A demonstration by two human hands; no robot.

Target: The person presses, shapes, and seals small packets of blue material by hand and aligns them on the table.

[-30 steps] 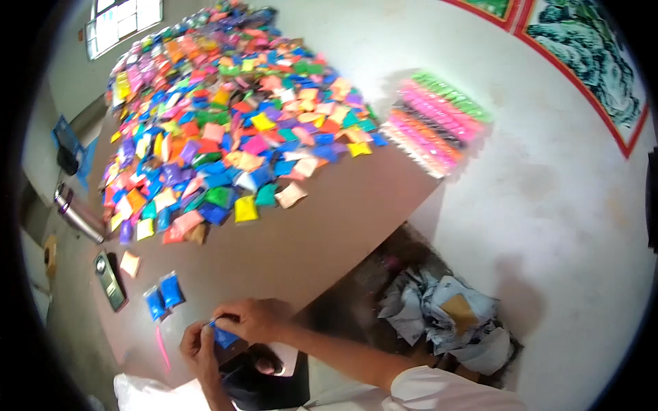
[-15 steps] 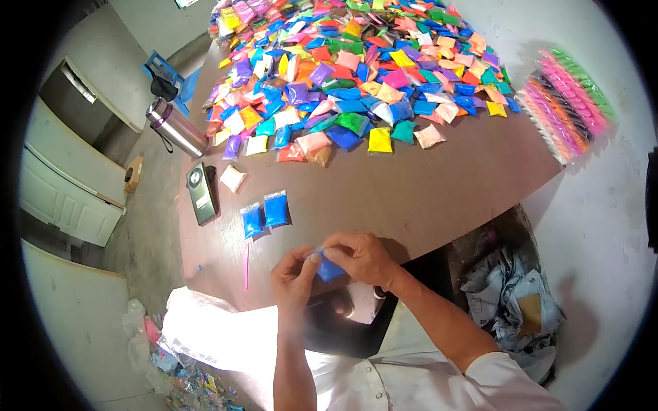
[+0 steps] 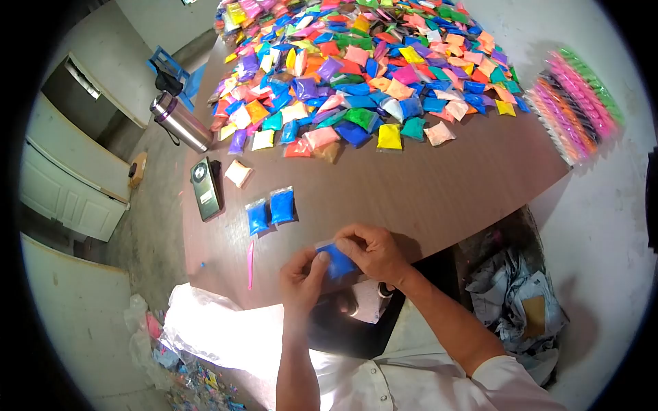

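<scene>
Between both hands, over the near edge of the table, is a small clear packet with blue filling (image 3: pixel 338 263). My left hand (image 3: pixel 302 275) pinches its left upper edge between thumb and fingers. Closed on the upper right part of the packet is my right hand (image 3: pixel 373 252). Two more blue packets (image 3: pixel 282 205) lie flat on the table ahead and to the left. A thin pink plastic stick (image 3: pixel 251 266) rests left of my left hand. Farther off sits one pale packet (image 3: pixel 238 173).
A large heap of colourful packets (image 3: pixel 356 89) covers the far table (image 3: pixel 425 185). At the left edge are a steel flask (image 3: pixel 184 123) and a dark phone-like device (image 3: pixel 206 188). Bundled colourful strips (image 3: pixel 576 106) lie at the right. Crumpled bags (image 3: pixel 514 301) sit below the right edge.
The blue packet shows more of its face between my hands now. My hands and the packet sit slightly farther right, and the whole view has shifted a little.
</scene>
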